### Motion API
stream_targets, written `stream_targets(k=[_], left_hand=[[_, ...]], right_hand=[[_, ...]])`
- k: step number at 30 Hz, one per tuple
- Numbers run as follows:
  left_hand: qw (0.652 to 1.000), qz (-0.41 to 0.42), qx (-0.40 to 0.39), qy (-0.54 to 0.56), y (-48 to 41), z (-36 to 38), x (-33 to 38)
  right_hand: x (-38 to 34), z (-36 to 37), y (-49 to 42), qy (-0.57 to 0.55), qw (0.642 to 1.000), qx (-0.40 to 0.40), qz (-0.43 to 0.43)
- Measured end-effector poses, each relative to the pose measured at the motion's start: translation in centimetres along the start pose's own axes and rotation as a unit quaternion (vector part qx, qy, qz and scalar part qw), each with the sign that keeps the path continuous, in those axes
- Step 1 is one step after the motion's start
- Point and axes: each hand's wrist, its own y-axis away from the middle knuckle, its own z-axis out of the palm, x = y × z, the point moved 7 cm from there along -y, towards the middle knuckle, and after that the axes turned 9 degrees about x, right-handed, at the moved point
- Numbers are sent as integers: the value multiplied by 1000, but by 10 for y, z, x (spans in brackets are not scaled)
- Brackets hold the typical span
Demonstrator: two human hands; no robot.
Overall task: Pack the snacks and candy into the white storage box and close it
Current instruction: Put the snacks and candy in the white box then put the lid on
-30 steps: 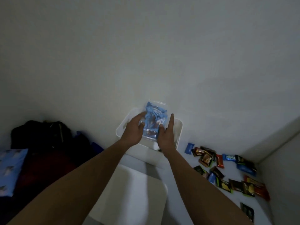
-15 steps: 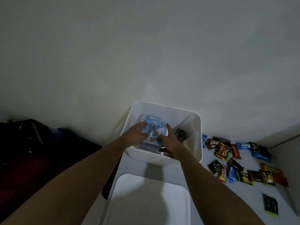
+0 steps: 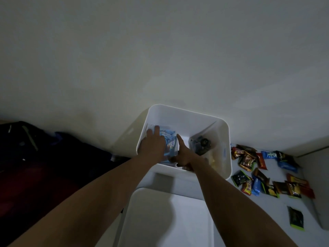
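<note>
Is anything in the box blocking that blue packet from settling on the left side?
Nothing visible does. Both hands, left and right, hold the blue packet inside the white box; a clear bag of dark items sits apart, to its right.

The white storage box (image 3: 187, 120) is open on top, but both hands fill its left side: the left hand (image 3: 153, 147) and right hand (image 3: 183, 155) press on a clear pack of blue candy (image 3: 169, 141), and a clear bag of dark things (image 3: 201, 145) takes the right side, so only a small gap shows between them. The white lid (image 3: 167, 220) lies flat just in front of the box, and a wall (image 3: 160, 50) stands right behind it. To the right the worktop (image 3: 267, 211) is crowded with loose snacks (image 3: 267, 172), and a dark heap, maybe bags (image 3: 44, 157), blocks the left.
</note>
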Motion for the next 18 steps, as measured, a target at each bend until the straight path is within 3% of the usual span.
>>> stream_targets(k=[5,14,18], left_hand=[[998,36,-56,8,-7,14,-2],[998,40,-27,44,-8,11,-7],[998,37,-37,43,-2,0,-4]], right_hand=[[10,7,1,-25,999,-20,20],[13,6,1,-39,999,-31,20],[-1,-8,2,30,998,52,-22]])
